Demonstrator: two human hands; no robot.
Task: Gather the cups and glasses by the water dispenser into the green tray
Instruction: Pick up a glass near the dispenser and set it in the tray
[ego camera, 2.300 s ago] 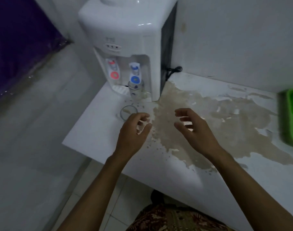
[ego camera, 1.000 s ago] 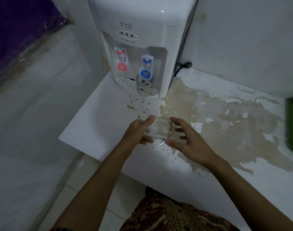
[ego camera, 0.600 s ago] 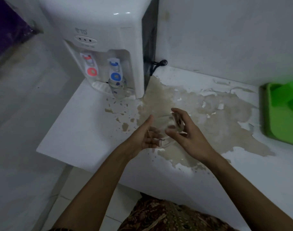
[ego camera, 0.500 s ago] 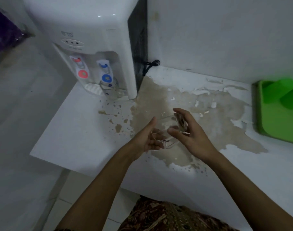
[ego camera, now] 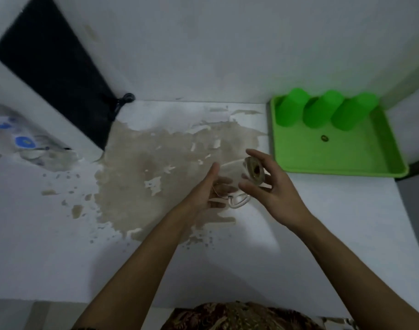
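Observation:
A clear glass mug (ego camera: 237, 177) lies on its side between my hands, above the counter, its thick base turned toward the tray and its handle hanging down. My right hand (ego camera: 270, 184) grips the base end. My left hand (ego camera: 207, 189) touches the rim end with fingers loosely spread. The green tray (ego camera: 341, 160) sits at the back right of the counter, with three upside-down green cups (ego camera: 320, 111) in a row along its far side. Another clear glass (ego camera: 40, 151) stands blurred under the blue tap of the water dispenser (ego camera: 25, 96) at the far left.
The white counter (ego camera: 60, 234) has a large patch of peeled brown paint in its middle. A black power cord (ego camera: 122, 101) runs down the wall beside the dispenser. The counter ends just right of the tray.
My left hand picked the glass mug up from in front of the dispenser and both hands carried it right, turning it on its side. My view swung right, bringing the tray in.

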